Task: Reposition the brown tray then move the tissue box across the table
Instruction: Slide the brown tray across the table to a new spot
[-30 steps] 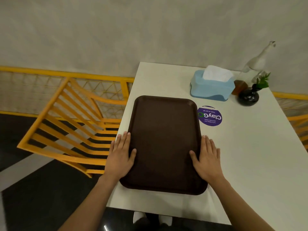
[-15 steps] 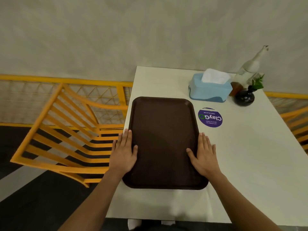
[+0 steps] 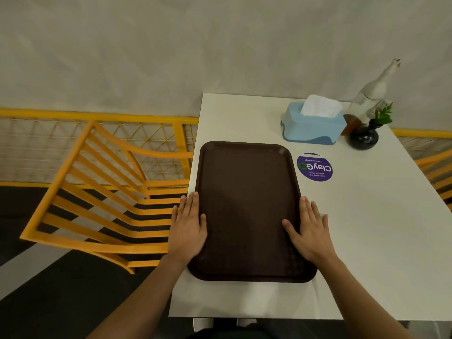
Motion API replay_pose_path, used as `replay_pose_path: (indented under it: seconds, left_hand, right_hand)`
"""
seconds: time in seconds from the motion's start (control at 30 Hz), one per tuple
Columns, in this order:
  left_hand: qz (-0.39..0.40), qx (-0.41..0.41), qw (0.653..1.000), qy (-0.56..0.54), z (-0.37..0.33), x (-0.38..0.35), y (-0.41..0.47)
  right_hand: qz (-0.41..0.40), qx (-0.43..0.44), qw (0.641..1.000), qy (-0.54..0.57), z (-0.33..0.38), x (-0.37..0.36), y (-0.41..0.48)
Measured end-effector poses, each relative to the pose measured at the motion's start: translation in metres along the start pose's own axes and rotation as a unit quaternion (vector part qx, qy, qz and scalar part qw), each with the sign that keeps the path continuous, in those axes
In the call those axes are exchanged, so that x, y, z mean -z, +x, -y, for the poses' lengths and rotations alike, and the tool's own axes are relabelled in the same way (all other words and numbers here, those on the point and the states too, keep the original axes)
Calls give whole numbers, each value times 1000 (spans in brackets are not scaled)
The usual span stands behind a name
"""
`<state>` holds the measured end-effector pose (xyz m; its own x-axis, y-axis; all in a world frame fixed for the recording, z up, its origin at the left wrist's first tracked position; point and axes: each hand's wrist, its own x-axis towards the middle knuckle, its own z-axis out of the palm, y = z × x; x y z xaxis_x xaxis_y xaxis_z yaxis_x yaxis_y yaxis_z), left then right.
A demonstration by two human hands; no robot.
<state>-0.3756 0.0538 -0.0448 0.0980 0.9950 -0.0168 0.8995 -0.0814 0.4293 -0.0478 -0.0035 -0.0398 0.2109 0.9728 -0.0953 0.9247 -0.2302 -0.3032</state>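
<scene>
A dark brown tray (image 3: 247,204) lies flat on the white table (image 3: 371,241), close to the table's left edge. My left hand (image 3: 189,228) grips the tray's left rim, thumb over the rim and fingers along the outside. My right hand (image 3: 309,231) holds the right rim the same way. A light blue tissue box (image 3: 311,127) with white tissue sticking up stands at the far side of the table, beyond the tray's far right corner.
A round purple sticker (image 3: 314,167) sits on the table right of the tray. A black vase with a green sprig (image 3: 364,137) and a white bottle (image 3: 371,94) stand right of the tissue box. An orange slatted chair (image 3: 97,196) stands left of the table, a yellow railing (image 3: 97,116) behind it.
The tray has straightened so its long sides run parallel to the table's left edge, with both hands still on its rims. The view has shifted slightly.
</scene>
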Motion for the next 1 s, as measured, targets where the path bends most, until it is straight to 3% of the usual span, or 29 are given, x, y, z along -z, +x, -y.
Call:
replay_pose_path:
  seconds: [1.0]
  left_hand:
    - [20,9,995,-98,-7,8,1]
  right_hand:
    - [0,-11,1000,17,3,7,1]
